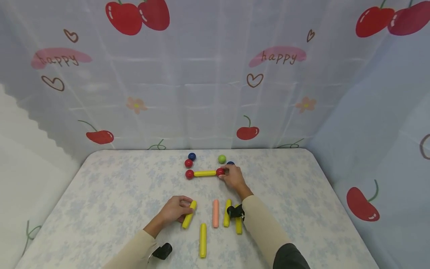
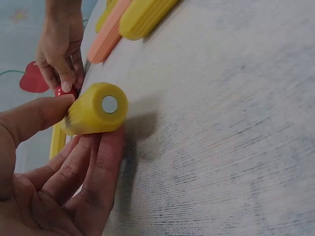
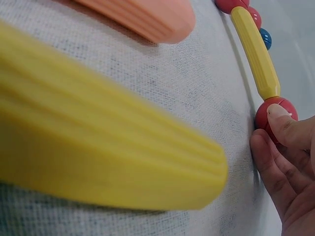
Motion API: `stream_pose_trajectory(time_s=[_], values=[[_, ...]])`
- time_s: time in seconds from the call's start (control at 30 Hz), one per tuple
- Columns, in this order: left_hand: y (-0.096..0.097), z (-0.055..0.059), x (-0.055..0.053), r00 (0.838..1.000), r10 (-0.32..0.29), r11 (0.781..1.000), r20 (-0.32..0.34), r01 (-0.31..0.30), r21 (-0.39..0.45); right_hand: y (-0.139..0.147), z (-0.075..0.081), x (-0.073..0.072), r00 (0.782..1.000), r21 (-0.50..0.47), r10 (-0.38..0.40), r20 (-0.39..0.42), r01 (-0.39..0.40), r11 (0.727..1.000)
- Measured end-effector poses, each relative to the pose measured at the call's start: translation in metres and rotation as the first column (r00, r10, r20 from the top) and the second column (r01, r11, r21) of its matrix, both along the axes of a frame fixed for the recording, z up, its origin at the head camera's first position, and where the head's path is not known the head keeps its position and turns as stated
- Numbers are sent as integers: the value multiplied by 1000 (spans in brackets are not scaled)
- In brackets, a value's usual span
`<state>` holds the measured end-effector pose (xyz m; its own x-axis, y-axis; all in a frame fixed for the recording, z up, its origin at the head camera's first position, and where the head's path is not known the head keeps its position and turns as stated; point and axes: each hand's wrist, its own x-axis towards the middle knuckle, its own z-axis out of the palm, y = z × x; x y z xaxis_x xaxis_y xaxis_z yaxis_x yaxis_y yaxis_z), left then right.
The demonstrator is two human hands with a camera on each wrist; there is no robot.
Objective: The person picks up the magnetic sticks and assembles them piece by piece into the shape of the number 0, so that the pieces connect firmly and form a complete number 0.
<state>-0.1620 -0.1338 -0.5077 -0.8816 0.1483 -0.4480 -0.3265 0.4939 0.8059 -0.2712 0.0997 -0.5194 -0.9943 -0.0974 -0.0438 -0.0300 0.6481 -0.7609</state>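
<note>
My left hand [image 1: 175, 209] pinches a yellow magnetic rod [image 2: 93, 110] between thumb and fingers; a round silver magnet shows in its near end in the left wrist view. Farther back, my right hand [image 1: 233, 177] grips a red ball [image 3: 275, 118] with thumb and fingers. That ball sits at the right end of another yellow rod [image 1: 205, 173], and a second red ball [image 1: 189, 174] sits at its left end. Behind the right fingers a blue ball [image 1: 230, 163] is partly hidden.
A pink rod [image 1: 215, 213] and yellow rods [image 1: 203, 241] lie at the front, some partly under the right wrist camera [image 1: 236, 211]. Toward the back edge are a green ball [image 1: 222, 159], a blue ball [image 1: 192, 156] and a red ball [image 1: 188, 163]. A printed curtain hangs behind.
</note>
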Motion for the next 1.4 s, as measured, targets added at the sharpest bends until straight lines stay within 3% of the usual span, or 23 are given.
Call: stream_pose_trajectory(time_s=[0.13, 0.37, 0.7, 1.0, 1.4], values=[[-1, -3, -6, 998, 61, 997, 18, -62, 44, 1, 0, 0, 1000, -2, 2, 16, -1, 1000], [-5, -1, -18, 993, 118, 988, 0, -117, 101, 0, 0, 0, 1000, -6, -7, 19, 7, 1000], [-13, -4, -41, 967, 256, 960, 1, -254, 117, -1, 0, -1, 1000, 24, -7, 21, 6, 1000], [-12, -4, -60, 964, 265, 958, 15, -265, 113, -1, 0, -4, 999, 40, -20, 26, 19, 999], [-10, -5, -67, 965, 263, 961, 6, -263, 83, 2, -1, -2, 1000, -13, -7, 11, 7, 1000]])
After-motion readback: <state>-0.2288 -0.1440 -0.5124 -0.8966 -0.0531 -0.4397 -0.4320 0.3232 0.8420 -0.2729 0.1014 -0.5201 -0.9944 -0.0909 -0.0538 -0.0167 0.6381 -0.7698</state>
